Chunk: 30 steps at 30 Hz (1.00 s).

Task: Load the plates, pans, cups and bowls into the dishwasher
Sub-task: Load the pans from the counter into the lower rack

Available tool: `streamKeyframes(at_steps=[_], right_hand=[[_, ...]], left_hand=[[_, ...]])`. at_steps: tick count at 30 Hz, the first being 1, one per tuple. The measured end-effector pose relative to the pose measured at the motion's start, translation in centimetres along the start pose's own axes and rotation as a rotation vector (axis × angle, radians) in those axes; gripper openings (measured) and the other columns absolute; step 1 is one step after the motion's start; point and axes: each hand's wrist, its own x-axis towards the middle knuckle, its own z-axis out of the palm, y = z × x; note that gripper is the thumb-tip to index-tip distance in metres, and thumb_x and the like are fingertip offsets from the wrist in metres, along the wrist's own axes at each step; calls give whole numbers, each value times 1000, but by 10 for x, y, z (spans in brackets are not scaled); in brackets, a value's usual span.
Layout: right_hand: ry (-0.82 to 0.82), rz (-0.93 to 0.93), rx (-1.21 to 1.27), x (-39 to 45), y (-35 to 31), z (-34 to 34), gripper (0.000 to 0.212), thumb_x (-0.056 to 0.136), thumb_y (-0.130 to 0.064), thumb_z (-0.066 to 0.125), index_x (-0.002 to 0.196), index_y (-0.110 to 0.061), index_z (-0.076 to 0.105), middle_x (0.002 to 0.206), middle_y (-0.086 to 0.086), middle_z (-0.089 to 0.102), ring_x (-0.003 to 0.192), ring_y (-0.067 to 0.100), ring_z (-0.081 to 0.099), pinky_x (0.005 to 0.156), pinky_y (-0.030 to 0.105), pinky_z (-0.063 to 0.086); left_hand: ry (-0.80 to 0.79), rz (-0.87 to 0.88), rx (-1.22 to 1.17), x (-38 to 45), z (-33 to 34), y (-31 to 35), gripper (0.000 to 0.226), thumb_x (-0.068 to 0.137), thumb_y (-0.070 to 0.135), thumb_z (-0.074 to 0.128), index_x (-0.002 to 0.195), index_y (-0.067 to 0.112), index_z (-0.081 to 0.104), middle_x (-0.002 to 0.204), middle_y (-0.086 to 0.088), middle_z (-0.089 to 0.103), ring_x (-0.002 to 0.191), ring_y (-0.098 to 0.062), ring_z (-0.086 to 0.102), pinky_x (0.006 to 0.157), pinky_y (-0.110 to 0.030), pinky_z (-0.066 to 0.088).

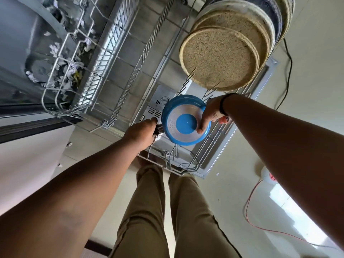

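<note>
Both hands hold a blue pan (186, 121) over the near end of the pulled-out lower rack (188, 164): the left hand (143, 132) is curled round its dark handle, and the right hand (212, 113) pinches the pan's far rim, fingers on its underside. Beyond the pan, speckled tan plates (219, 58) stand on edge in the same rack, with darker dishes behind them.

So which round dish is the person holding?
The blue round pan, held by both hands over the lower wire rack; the speckled tan plates stand racked, untouched.
</note>
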Motion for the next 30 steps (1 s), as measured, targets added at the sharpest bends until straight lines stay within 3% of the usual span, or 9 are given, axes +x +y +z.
streamKeyframes(at_steps=[3, 5, 7, 10, 16, 20, 22, 25, 30], right_hand=[[-21, -11, 9, 3, -6, 4, 57, 70, -37, 83, 112, -19, 49, 89, 6, 52, 57, 14, 46, 39, 17, 40], [-46, -31, -15, 3, -8, 9, 64, 75, -35, 79, 129, -16, 51, 111, 6, 52, 64, 14, 50, 52, 23, 45], [-34, -46, -35, 5, -8, 12, 68, 77, -35, 78, 134, -12, 49, 130, 8, 53, 89, 18, 57, 74, 24, 45], [-43, -53, -23, 5, -8, 13, 65, 78, -35, 76, 134, -13, 51, 132, 9, 54, 115, 22, 51, 85, 25, 35], [-36, -70, 7, 8, 0, 15, 58, 83, -45, 69, 131, -17, 54, 114, 2, 51, 103, 16, 43, 88, 25, 28], [-51, -82, 163, 11, 2, 16, 66, 81, -58, 62, 135, -20, 51, 131, 4, 50, 125, 22, 46, 106, 40, 34], [-43, -74, 232, 11, -2, 16, 75, 82, -60, 57, 141, -16, 43, 144, 8, 43, 127, 27, 48, 106, 48, 35], [-40, -61, 240, 15, -6, 16, 76, 85, -56, 57, 145, -13, 37, 150, 11, 37, 127, 29, 49, 107, 47, 32], [-1, -47, 175, 19, -7, 20, 75, 86, -50, 61, 144, -9, 37, 147, 13, 39, 130, 28, 44, 88, 30, 36]], left_hand=[[-27, 9, 16, 2, 1, -8, 29, 84, 16, 65, 106, 13, 46, 87, -6, 64, 73, -25, 65, 58, -33, 50], [-36, 41, 39, 2, 3, -10, 28, 83, 17, 65, 104, 14, 46, 83, -5, 64, 69, -24, 63, 55, -32, 48], [-31, 72, 59, 3, 6, -11, 27, 83, 18, 64, 103, 14, 46, 80, -4, 63, 64, -23, 60, 53, -31, 44], [-35, 96, 82, 4, 8, -13, 28, 85, 19, 63, 105, 13, 44, 73, -1, 57, 58, -20, 52, 51, -29, 40], [-72, 123, 49, 2, 9, -16, 23, 91, 17, 56, 108, 11, 42, 66, 4, 47, 55, -17, 52, 48, -28, 36], [-65, 64, -12, 3, 7, -20, 21, 92, 12, 54, 109, 9, 44, 70, 1, 52, 58, -17, 54, 50, -29, 39], [-98, 38, -49, 8, 4, -21, 22, 91, 10, 55, 111, 8, 45, 76, -3, 56, 63, -18, 55, 54, -29, 40], [-149, 29, -55, 16, -2, -19, 25, 90, 9, 56, 112, 7, 45, 74, -1, 52, 64, -18, 54, 51, -27, 38], [-159, -28, -8, 18, -2, -13, 28, 90, 10, 58, 115, 9, 44, 79, -3, 51, 71, -22, 55, 59, -33, 44]])
